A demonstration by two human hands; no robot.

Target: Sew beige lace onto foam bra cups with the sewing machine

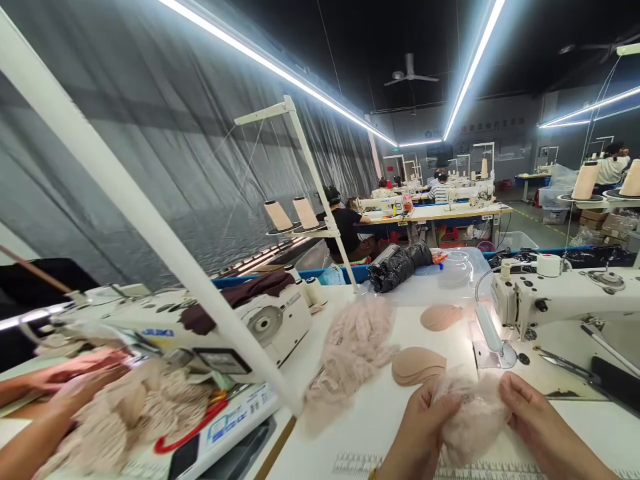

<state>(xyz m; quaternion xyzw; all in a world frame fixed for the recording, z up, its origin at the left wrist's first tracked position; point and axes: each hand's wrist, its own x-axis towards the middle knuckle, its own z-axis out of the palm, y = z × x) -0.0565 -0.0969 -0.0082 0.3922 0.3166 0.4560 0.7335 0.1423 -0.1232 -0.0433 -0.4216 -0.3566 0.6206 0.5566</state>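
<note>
A sheer pale pink lace piece is stretched between my two hands in front of the sewing machine. My left hand pinches its left side, and my right hand pinches the right side near the lit needle area. Just beyond my left hand lies a stack of beige oval pads, with another stack of pads farther back. To the left of these is a loose heap of pink lace.
Scissors and a black object lie on the right. Behind the pads are a plastic bin lid and a black-wrapped bundle. At left, a co-worker's hands hold fabric by another machine, past a white pole.
</note>
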